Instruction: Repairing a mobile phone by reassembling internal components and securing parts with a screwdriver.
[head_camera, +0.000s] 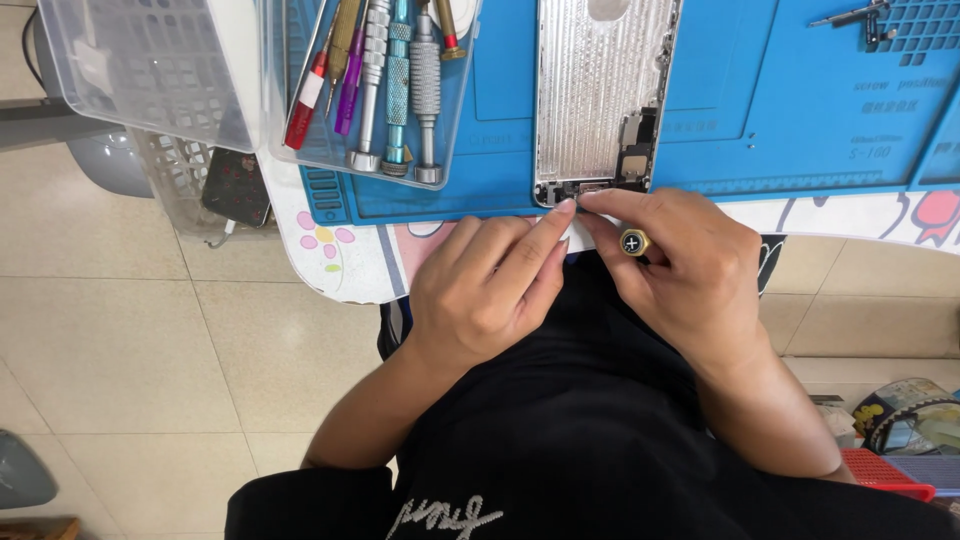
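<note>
My two hands, left (490, 285) and right (680, 270), meet at centre frame. One gold-capped screwdriver (634, 243) sits in my right hand. One opened phone housing (600, 90) lies at top centre on one blue work mat (800, 110). One clear tray (370, 90), upper left, holds six screwdrivers.

The left hand (490, 290) and right hand (690, 275) meet at the near edge of the blue work mat (820, 110), fingertips touching the bottom end of an opened silver phone housing (600, 100). The right hand grips a small screwdriver (634, 242) with a brass cap. At the mat's left edge, a clear tray (370, 90) holds several screwdrivers.
</note>
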